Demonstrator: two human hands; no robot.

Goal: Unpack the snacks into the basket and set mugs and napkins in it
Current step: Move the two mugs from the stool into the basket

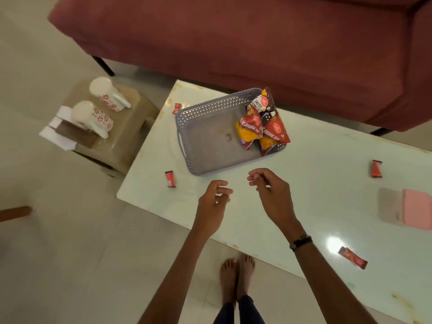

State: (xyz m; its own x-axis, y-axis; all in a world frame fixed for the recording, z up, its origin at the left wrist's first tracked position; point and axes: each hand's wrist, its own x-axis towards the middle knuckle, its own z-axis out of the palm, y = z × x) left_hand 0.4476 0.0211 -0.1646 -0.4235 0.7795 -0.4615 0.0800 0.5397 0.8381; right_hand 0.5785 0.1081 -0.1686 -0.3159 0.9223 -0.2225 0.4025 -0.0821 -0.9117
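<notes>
A grey perforated basket (210, 136) sits on the white table (315, 195). Three red-and-yellow snack packets (263, 123) lean against its right wall. Both of my hands hover just in front of the basket, empty, with fingers loosely curled: my left hand (214, 199), my right hand (272, 191). Two white mugs with red flowers (98, 108) lie on a small brown stool (131, 127) to the left. White napkins (57, 134) in a brown holder stand at the stool's near left corner.
Small red wrappers lie on the table: one (170, 179) left of the basket, one (177, 108) behind it, one (376, 168) right, one (352, 257) near right. A pink object (417, 209) lies at the right edge. A maroon sofa (257, 38) runs behind.
</notes>
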